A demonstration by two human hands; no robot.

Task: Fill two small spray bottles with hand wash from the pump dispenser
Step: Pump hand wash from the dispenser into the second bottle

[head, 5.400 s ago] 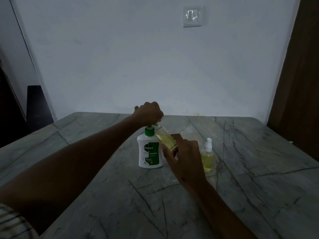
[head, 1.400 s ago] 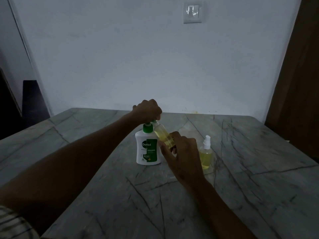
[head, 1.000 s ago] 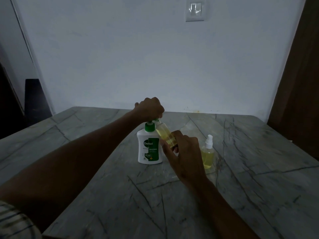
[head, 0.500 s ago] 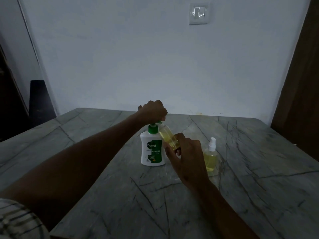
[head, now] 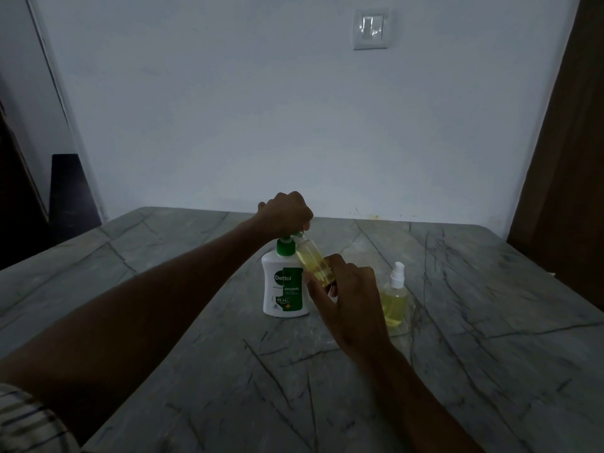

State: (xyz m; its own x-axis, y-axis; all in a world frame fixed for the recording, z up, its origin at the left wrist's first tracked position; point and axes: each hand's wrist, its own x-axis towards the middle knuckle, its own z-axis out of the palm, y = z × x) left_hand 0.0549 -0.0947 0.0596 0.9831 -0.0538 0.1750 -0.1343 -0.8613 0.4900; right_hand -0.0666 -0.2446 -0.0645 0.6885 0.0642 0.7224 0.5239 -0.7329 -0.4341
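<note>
A white pump dispenser (head: 285,289) with a green collar and label stands mid-table. My left hand (head: 287,213) is closed over its pump head, which is hidden. My right hand (head: 346,295) holds an uncapped small clear bottle (head: 312,259) tilted, its mouth up under the pump nozzle; yellow liquid fills most of it. A second small spray bottle (head: 394,297) with a white spray cap and yellow liquid stands upright just right of my right hand.
The grey marble table (head: 474,322) with dark veins runs back to a white wall with a light switch (head: 370,28). A brown door (head: 568,158) is at the right, a dark object (head: 70,188) at the left edge.
Both hands keep their holds at the dispenser. The pump head sits slightly higher above the collar than a second ago. The view shifted a little.
</note>
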